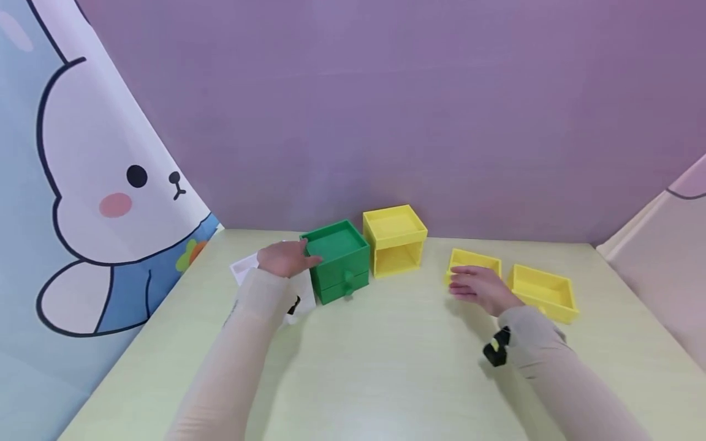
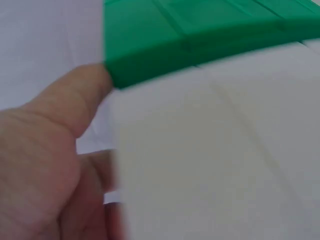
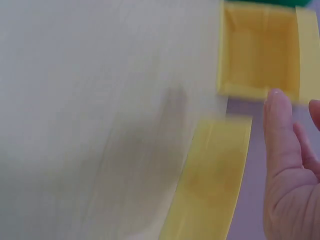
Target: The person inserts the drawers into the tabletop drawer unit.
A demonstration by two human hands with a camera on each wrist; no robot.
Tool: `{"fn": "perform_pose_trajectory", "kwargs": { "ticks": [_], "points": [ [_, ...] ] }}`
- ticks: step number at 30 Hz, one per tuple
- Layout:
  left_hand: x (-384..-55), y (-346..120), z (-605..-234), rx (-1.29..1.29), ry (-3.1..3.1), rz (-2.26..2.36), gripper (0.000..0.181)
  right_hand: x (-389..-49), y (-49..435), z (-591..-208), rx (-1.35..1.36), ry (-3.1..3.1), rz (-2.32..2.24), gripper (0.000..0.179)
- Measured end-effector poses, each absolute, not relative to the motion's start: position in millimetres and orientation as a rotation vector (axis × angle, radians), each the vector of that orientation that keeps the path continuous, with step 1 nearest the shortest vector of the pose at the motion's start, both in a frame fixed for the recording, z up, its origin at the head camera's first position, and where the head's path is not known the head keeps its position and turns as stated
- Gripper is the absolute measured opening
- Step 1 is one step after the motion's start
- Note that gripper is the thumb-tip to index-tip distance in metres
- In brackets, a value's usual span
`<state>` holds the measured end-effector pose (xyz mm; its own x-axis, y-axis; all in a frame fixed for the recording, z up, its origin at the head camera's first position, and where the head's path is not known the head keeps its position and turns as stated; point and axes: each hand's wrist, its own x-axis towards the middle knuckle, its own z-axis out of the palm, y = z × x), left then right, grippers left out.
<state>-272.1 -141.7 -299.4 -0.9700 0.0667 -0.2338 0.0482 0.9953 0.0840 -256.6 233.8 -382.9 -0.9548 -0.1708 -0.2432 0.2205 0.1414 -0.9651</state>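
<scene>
My left hand (image 1: 284,258) is over a white box (image 1: 302,293), its thumb stretched right across the near side of a green two-drawer cabinet (image 1: 337,260). In the left wrist view, the thumb tip is right at a corner of the green cabinet (image 2: 150,65). The other fingers pass behind the white box's edge and are partly hidden. My right hand (image 1: 480,286), fingers extended and holding nothing, hovers by a yellow drawer (image 1: 477,258), overlapping its near side. The right wrist view has the yellow cabinet's open front (image 3: 260,50) beyond the fingertips.
The yellow cabinet (image 1: 394,236), a hollow below its tray top, stands right of the green one. A second yellow drawer (image 1: 543,293) lies at the right. A purple backdrop (image 1: 386,122) rises behind the table (image 1: 375,367); a cartoon-printed cloth (image 1: 110,214) borders the left.
</scene>
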Motion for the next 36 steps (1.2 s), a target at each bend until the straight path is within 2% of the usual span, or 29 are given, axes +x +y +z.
{"fn": "perform_pose_trajectory", "kwargs": {
  "ticks": [5,10,18,32,36],
  "points": [
    [-286,-125,-294,0.182,3.038,0.298,0.064,-244,278,-384,0.054,2.149,-1.846,0.059],
    [-304,-94,-297,0.288,3.172,0.282,0.061,-235,298,-388,0.072,2.157,-1.843,0.059],
    [-318,-64,-304,0.315,3.162,0.203,0.053,-230,302,-401,0.055,2.187,-1.809,0.058],
    [-333,-52,-311,0.240,3.127,-0.169,0.066,-221,285,-408,0.111,2.312,-1.732,0.054],
    [-330,-54,-315,0.234,3.082,-0.177,0.063,-224,279,-410,0.109,2.300,-1.722,0.053]
  ]
}}
